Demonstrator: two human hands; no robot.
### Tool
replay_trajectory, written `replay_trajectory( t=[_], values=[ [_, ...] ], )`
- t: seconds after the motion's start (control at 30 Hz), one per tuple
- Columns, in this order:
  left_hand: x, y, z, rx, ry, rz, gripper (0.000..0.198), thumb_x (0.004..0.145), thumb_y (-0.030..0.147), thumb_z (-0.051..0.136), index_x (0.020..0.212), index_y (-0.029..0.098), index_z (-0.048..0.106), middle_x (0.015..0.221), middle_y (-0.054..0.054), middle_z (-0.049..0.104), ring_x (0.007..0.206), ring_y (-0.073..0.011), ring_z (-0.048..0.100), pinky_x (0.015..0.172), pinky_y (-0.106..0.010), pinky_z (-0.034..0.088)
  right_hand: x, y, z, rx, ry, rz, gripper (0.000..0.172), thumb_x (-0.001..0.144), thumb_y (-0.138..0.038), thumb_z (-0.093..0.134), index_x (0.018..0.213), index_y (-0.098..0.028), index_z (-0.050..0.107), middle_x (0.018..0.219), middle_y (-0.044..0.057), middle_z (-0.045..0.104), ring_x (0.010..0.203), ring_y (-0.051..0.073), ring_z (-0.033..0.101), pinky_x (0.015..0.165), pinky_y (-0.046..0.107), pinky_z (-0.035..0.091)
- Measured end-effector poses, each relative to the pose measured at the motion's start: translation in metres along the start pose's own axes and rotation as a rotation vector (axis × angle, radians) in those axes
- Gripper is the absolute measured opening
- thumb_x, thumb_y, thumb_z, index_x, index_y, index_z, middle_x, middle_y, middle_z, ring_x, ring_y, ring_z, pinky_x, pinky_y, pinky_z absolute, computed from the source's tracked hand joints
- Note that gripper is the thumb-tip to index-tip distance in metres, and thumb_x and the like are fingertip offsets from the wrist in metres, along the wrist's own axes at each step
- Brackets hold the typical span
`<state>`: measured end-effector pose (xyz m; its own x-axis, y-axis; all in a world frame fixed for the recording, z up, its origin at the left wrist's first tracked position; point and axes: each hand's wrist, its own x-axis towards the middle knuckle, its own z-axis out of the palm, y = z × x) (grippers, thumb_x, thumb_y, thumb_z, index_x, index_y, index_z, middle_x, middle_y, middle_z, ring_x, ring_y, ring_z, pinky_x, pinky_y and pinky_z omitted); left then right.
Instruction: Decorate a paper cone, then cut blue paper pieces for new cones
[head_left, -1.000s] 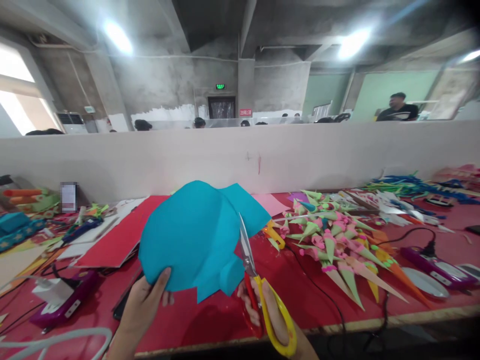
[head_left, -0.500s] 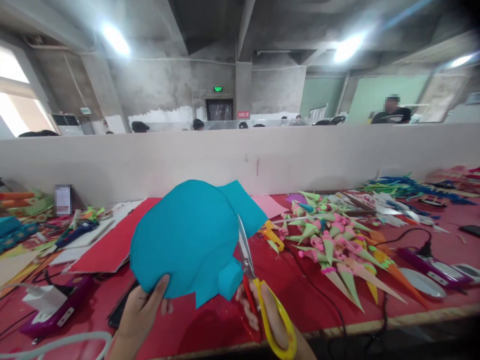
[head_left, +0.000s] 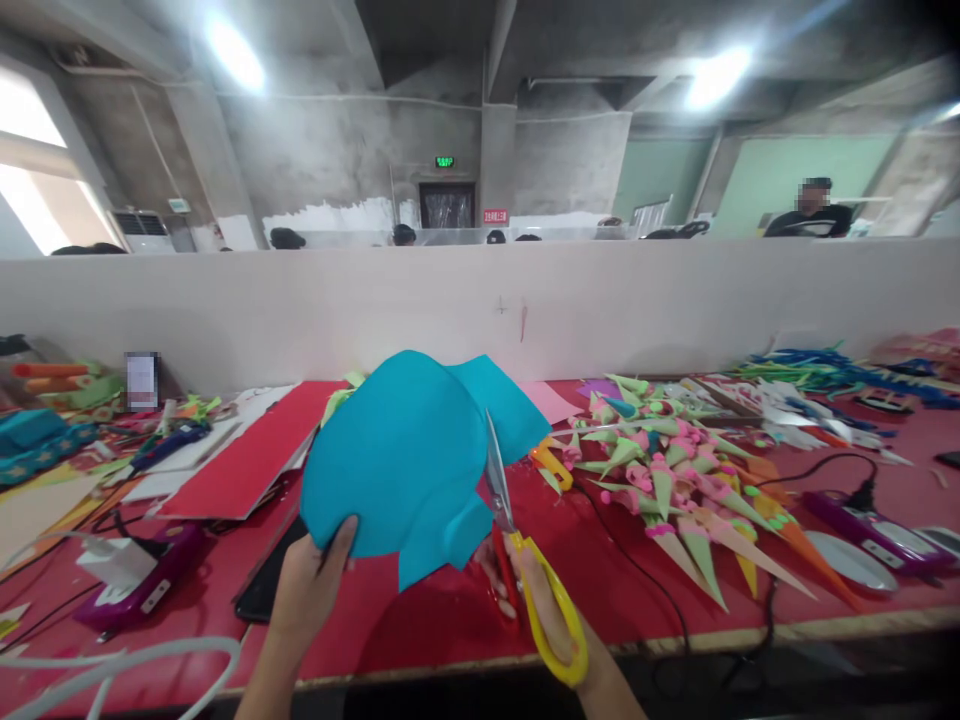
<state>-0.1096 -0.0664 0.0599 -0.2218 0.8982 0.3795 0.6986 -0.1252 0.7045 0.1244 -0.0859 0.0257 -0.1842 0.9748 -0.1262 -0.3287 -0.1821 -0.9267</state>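
My left fingers (head_left: 345, 540) pinch the blue sheet (head_left: 397, 460); right fingers (head_left: 541, 598) grip scissors (head_left: 504, 508) pointing away along its right edge
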Motion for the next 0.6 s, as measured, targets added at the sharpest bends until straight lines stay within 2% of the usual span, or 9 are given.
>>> replay_trajectory(
  t=[0.2, 0.37, 0.6],
  values=[
    [-0.001, -0.001, -0.007, -0.088, -0.066, -0.088, 0.045, 0.068, 0.054, 0.044, 0.039, 0.021, 0.036, 0.033, 0.004, 0.036, 0.032, -0.0093, 0.034, 0.034, -0.022, 0.027, 0.0, 0.001, 0.0, -0.037, 0.007, -0.031, 0.052, 0.065, -0.068, 0.048, 0.069, -0.017, 0.052, 0.051, -0.005, 0.037, 0.039, 0.005, 0.032, 0.037, 0.02, 0.028],
    [-0.002, -0.003, -0.01, -0.149, -0.076, -0.126, 0.045, 0.067, 0.054, 0.046, 0.038, 0.021, 0.035, 0.031, 0.005, 0.033, 0.03, -0.0083, 0.031, 0.031, -0.021, 0.022, 0.003, 0.01, -0.002, -0.061, -0.003, -0.05, 0.055, 0.068, -0.071, 0.039, 0.069, -0.017, 0.05, 0.047, -0.007, 0.034, 0.037, 0.004, 0.03, 0.036, 0.018, 0.025],
    [-0.002, 0.0, -0.016, -0.141, -0.086, -0.147, 0.045, 0.067, 0.053, 0.046, 0.037, 0.021, 0.035, 0.03, 0.005, 0.033, 0.029, -0.0081, 0.032, 0.032, -0.021, 0.025, 0.006, 0.014, -0.003, -0.127, -0.011, -0.119, 0.053, 0.074, -0.067, 0.033, 0.071, -0.017, 0.049, 0.045, -0.008, 0.033, 0.035, 0.004, 0.029, 0.035, 0.017, 0.024]
  ],
)
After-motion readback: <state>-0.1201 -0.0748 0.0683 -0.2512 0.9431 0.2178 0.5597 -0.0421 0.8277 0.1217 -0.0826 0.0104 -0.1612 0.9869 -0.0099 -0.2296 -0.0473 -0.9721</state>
